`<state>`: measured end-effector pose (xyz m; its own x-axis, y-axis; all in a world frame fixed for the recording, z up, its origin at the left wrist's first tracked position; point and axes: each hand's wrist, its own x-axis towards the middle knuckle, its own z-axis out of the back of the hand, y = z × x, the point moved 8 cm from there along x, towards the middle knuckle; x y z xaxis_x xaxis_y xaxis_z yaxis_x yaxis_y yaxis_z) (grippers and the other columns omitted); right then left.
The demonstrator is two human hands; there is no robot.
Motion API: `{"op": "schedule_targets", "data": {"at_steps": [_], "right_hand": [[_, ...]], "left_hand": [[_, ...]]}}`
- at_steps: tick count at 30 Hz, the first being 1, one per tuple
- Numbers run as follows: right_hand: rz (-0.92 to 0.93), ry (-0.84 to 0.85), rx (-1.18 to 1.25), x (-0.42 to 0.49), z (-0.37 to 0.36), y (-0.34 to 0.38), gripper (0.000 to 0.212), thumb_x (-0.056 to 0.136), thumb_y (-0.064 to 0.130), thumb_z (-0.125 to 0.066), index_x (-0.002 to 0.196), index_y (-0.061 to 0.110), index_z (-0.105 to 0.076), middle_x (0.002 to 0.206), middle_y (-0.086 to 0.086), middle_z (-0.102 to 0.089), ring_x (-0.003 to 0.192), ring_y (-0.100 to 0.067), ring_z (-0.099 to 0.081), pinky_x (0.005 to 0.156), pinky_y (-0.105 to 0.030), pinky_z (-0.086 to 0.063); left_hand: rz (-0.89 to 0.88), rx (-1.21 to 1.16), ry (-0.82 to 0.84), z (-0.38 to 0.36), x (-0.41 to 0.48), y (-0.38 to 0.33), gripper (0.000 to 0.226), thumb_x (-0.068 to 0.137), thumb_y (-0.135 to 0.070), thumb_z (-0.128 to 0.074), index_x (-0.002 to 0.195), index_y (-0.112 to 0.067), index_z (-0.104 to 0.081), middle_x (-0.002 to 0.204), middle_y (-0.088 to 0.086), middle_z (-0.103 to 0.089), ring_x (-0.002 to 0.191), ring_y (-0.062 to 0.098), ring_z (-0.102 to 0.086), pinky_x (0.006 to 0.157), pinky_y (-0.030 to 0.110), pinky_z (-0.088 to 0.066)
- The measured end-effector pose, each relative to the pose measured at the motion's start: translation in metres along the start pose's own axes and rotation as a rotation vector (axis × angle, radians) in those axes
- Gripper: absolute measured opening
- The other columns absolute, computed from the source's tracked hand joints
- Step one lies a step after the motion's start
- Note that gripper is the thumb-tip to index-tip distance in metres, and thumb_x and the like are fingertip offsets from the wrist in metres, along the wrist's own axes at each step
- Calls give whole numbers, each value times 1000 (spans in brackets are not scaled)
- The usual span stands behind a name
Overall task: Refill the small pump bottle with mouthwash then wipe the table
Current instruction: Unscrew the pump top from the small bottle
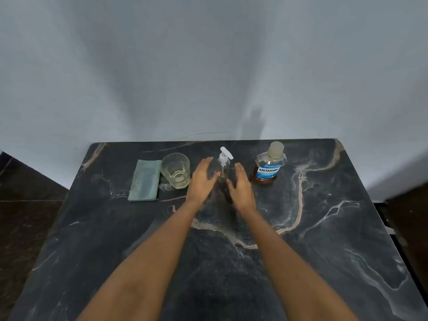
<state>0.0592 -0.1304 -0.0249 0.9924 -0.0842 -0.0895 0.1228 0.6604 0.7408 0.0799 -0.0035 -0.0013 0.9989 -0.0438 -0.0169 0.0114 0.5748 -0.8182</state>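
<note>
A small clear pump bottle (224, 165) with a white pump head stands upright near the back of the dark marble table (312, 239). My left hand (201, 179) is just to its left and my right hand (240, 187) just to its right, both with fingers apart and holding nothing. The left thumb reaches close to the bottle's side. To the right stands a mouthwash bottle (268, 166) with a blue label, a cap on top and amber liquid inside. A folded pale green cloth (144, 180) lies flat at the left.
A clear drinking glass (176, 170) with a little liquid stands between the cloth and my left hand. A grey-white wall rises right behind the table. Dark floor shows beyond the table's left and right edges.
</note>
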Motion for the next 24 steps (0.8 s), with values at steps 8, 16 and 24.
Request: {"op": "schedule_targets", "data": {"at_steps": [8,16,24], "right_hand": [[-69,-10,242,31,-9,-3,49,81,2,-62,126,9,-43,131,-9,-46,114,-23,-50,90,-27,-42],[-69,7,286,32,-13,-4,48,82,2,-63,126,5,-44,128,-11,-50,114,-23,-52,96,-33,-46],[14,-31,313,-1,9,10,47,81,7,-65,124,6,-46,123,-12,-52,112,-23,-53,95,-33,-46]], "left_hand": [[-24,-156,55,-9,26,3,55,74,-5,-71,125,-12,-50,123,6,-57,102,5,-53,78,1,-41],[-56,-158,90,-8,32,-1,49,72,-8,-74,118,-10,-57,116,5,-63,103,10,-58,82,4,-43],[-130,-196,99,11,3,-27,50,71,-13,-76,117,-13,-59,105,-10,-61,91,-3,-58,76,0,-42]]}}
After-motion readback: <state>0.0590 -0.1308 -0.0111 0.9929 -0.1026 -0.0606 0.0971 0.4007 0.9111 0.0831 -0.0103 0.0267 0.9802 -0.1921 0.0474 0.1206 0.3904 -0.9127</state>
